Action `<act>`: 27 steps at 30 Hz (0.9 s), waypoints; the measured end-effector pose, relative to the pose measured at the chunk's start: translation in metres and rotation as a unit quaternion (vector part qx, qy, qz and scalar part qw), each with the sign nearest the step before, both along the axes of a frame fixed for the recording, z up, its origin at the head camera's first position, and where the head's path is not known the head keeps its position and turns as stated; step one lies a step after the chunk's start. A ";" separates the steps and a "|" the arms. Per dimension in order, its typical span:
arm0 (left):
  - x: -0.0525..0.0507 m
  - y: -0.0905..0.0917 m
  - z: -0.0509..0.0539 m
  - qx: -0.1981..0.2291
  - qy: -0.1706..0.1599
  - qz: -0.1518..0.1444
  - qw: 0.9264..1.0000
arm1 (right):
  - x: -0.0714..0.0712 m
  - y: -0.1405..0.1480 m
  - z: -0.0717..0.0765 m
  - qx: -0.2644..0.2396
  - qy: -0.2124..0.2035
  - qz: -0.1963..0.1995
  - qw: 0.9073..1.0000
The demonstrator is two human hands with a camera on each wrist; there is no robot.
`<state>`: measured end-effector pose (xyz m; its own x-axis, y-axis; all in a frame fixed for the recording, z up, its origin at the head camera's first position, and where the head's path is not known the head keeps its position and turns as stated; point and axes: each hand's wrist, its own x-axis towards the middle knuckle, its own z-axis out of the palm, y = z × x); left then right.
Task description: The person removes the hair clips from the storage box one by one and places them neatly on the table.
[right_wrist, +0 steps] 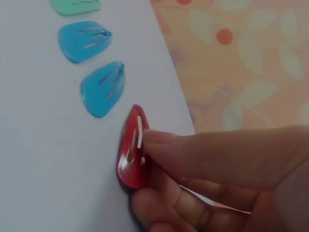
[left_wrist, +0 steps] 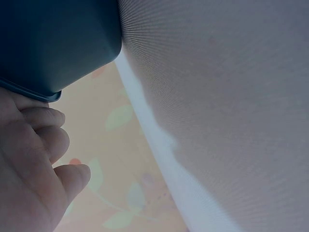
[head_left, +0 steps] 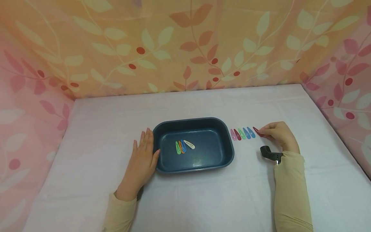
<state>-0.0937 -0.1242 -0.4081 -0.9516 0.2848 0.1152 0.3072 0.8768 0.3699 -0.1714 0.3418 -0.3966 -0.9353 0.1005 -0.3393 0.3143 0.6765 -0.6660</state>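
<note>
Toward the right edge of the table (head_left: pixel 203 206), the right hand (head_left: pixel 279 133) pinches a red clip (right_wrist: pixel 126 170), long axis slanting far-left to near-right; the left hand (head_left: pixel 142 162) lies straight-fingered against the tray (head_left: pixel 191 124) at its left edge.

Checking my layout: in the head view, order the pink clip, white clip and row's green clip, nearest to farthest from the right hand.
1. Green clip: mid-row, left of the right hand.
2. Pink clip: row's left end, beside the tray.
3. White clip: inside the tray.
</note>
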 end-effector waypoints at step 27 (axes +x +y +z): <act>-0.002 0.002 -0.003 0.001 0.002 -0.001 1.000 | 0.006 0.010 0.001 -0.064 -0.022 -0.030 0.997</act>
